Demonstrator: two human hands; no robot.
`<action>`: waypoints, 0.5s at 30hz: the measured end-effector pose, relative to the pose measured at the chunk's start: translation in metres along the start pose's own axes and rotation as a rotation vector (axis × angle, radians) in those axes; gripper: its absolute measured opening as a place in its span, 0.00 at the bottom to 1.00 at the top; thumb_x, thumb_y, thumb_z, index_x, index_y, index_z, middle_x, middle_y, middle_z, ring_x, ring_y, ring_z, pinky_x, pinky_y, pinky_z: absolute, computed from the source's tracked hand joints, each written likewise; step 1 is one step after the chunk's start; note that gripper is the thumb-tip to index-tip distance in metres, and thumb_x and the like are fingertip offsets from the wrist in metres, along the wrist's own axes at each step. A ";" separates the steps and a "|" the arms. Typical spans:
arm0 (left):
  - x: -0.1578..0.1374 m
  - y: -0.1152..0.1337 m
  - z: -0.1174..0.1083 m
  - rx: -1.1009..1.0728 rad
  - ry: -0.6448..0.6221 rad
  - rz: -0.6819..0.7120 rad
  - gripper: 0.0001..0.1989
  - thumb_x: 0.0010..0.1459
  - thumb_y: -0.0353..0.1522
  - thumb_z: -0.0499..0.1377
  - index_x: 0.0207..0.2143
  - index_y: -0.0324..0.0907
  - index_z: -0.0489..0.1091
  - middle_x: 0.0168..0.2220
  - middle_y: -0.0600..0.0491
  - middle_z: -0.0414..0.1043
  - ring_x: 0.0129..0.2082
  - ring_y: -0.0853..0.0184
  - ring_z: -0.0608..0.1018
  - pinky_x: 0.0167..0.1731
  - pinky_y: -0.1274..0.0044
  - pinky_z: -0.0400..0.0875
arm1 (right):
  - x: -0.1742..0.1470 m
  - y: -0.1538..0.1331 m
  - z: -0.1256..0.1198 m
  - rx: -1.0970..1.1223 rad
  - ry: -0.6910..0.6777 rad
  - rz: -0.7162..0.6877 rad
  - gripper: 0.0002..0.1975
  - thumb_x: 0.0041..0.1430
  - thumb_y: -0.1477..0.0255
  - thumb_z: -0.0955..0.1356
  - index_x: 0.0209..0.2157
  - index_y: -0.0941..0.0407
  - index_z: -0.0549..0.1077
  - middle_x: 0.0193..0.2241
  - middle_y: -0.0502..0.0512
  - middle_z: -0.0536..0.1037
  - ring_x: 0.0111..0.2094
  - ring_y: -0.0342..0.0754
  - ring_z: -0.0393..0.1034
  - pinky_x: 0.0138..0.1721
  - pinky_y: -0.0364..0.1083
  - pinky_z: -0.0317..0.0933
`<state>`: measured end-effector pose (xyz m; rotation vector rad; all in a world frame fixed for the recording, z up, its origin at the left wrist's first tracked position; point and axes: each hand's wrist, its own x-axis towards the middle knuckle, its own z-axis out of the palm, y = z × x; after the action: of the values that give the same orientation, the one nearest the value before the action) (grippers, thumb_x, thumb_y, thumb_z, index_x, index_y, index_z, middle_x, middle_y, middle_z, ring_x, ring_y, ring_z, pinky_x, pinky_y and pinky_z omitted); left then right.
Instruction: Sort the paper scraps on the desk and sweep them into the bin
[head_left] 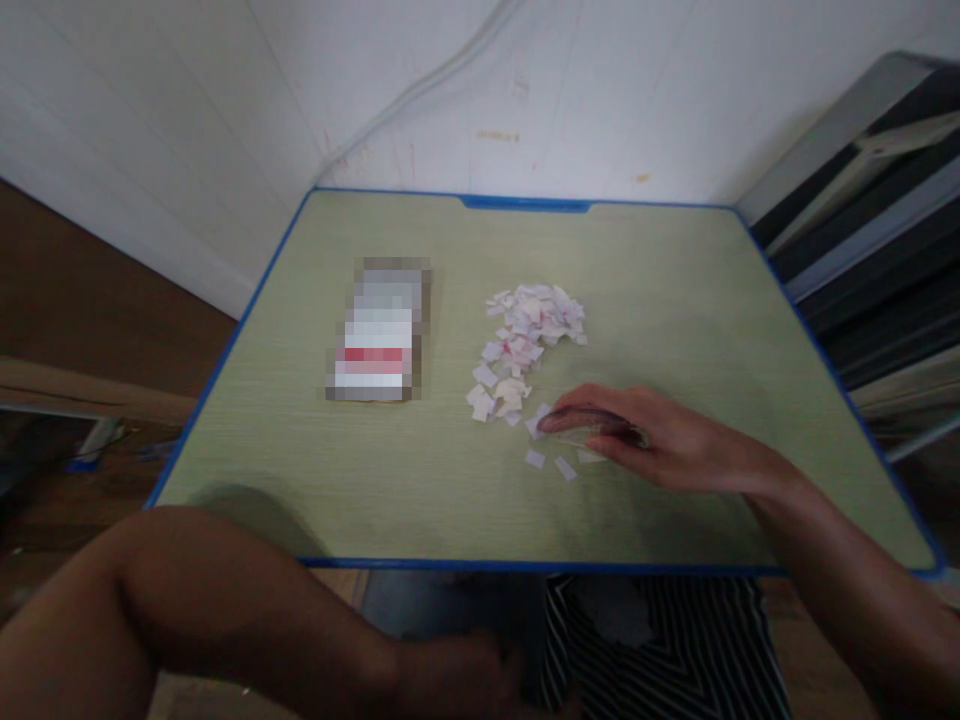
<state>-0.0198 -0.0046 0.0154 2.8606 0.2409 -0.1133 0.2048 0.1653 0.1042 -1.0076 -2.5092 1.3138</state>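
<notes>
Small torn paper scraps [540,312] lie in a loose pile on the green table, trailing toward the near side. My right hand [630,425] is low over the table just right of this trail, its fingers curved and the thumb apart from them. The fingertips touch or nearly touch a paper scrap [537,418]; whether anything lies in the palm is hidden. Two single scraps, one of them a narrow piece [565,468], lie just in front of the hand. Below the near table edge, my left hand [461,672] rests in shadow near my lap, its fingers dark and blurred.
A blurred-out rectangular object [379,330], pale with a red band, lies on the left of the table [675,280]. Blue edging [525,565] runs round the tabletop. A white wall with a cable [435,80] stands behind; folded frames [877,150] lean at right.
</notes>
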 end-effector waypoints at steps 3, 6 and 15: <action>-0.002 -0.004 -0.003 0.069 0.066 0.024 0.26 0.58 0.25 0.47 0.59 0.44 0.52 0.21 0.55 0.65 0.13 0.65 0.60 0.12 0.73 0.42 | -0.001 0.000 0.001 -0.071 -0.020 0.007 0.19 0.56 0.80 0.60 0.50 0.54 0.65 0.45 0.52 0.75 0.35 0.43 0.68 0.39 0.45 0.59; -0.003 -0.007 -0.005 0.093 0.088 0.024 0.25 0.58 0.25 0.47 0.59 0.43 0.53 0.23 0.54 0.65 0.16 0.66 0.62 0.12 0.74 0.44 | -0.003 -0.003 0.002 -0.155 -0.028 0.019 0.20 0.57 0.78 0.60 0.51 0.53 0.65 0.44 0.52 0.75 0.36 0.44 0.68 0.40 0.46 0.60; -0.002 -0.005 -0.005 0.009 0.017 0.030 0.26 0.59 0.27 0.47 0.60 0.40 0.48 0.27 0.52 0.69 0.18 0.65 0.67 0.14 0.74 0.52 | -0.008 -0.009 0.006 -0.252 -0.041 0.007 0.20 0.58 0.76 0.58 0.52 0.54 0.64 0.39 0.55 0.75 0.36 0.48 0.68 0.37 0.47 0.61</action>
<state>-0.0223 0.0012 0.0195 2.8741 0.2009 -0.0840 0.2043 0.1527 0.1085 -1.0450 -2.7562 1.0487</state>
